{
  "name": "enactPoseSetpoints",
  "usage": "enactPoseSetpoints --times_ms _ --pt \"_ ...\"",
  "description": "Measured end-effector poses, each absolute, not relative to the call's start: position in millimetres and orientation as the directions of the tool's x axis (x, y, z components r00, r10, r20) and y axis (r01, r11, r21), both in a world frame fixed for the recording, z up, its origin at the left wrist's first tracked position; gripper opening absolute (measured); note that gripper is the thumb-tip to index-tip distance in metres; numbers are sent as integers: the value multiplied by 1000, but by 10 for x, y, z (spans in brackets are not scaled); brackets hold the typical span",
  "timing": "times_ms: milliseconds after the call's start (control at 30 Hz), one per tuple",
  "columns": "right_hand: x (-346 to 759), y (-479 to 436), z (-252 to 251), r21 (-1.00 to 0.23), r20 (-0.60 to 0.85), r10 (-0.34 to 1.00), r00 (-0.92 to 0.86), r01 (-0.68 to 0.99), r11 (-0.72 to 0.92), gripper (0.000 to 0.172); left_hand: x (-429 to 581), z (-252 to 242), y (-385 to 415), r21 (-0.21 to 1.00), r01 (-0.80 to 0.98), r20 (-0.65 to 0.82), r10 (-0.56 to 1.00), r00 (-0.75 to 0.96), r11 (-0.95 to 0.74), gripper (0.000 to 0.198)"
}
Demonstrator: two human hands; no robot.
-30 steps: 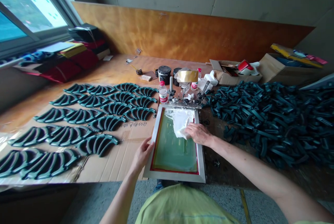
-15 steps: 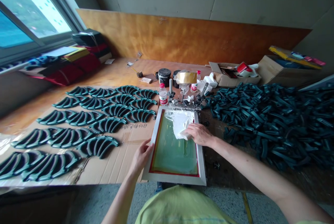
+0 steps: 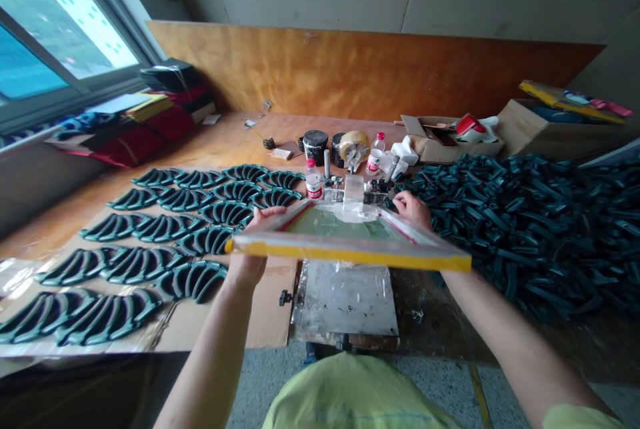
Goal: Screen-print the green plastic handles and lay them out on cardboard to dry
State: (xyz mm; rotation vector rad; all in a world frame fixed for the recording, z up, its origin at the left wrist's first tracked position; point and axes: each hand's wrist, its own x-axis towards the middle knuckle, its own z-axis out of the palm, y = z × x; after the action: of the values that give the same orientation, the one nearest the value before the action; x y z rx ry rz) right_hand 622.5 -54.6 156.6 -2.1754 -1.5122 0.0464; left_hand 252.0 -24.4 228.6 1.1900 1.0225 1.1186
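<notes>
A silk-screen frame (image 3: 350,250) with a yellow-taped front edge and green mesh is tilted up on its rear hinge. My left hand (image 3: 255,242) grips its left rail. My right hand (image 3: 413,209) grips its right rail near the back. Under the raised frame lies a bare metal printing plate (image 3: 347,299). A white rag (image 3: 353,195) rests on the mesh near the hinge clamps.
Rows of dark green curved plastic parts (image 3: 165,242) lie on cardboard at left. A big heap of the same parts (image 3: 525,215) fills the right side. Ink cans (image 3: 315,145), small bottles (image 3: 313,182), tape and open cartons (image 3: 435,139) stand behind the frame.
The frame lay flat with my right hand wiping the mesh with the rag. Now both hands have lifted its front edge up, exposing the metal plate beneath.
</notes>
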Motion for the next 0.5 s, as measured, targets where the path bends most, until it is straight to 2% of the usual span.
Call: enactPoseSetpoints --times_ms 100,200,267,300,367,433,500 --pt "6099 -869 1129 -450 125 971 206 884 -129 25 2714 2468 23 975 -221 61 981 183 -20 49" --pt "5825 -1029 848 -417 118 993 -14 907 62 44 2785 2527 127 964 -260 83 988 134 -46 48" --pt "5653 -1066 833 -367 95 995 -37 927 70 37 2782 2433 30 963 -265 63 995 82 -39 51" --pt "5566 -1085 868 -355 90 996 -24 933 54 27 2782 2338 -74 972 -234 12 995 99 11 53" --pt "5353 -1159 981 -355 127 992 14 934 33 12 2810 2066 -377 972 -88 -193 955 224 218 61" --pt "5081 -1281 1084 -357 208 978 -8 930 83 12 2873 1731 -738 877 120 -472 787 397 465 70" --pt "4842 -1408 1129 -334 266 948 -174 906 260 16 2921 1405 -1037 795 133 -585 691 425 591 69"
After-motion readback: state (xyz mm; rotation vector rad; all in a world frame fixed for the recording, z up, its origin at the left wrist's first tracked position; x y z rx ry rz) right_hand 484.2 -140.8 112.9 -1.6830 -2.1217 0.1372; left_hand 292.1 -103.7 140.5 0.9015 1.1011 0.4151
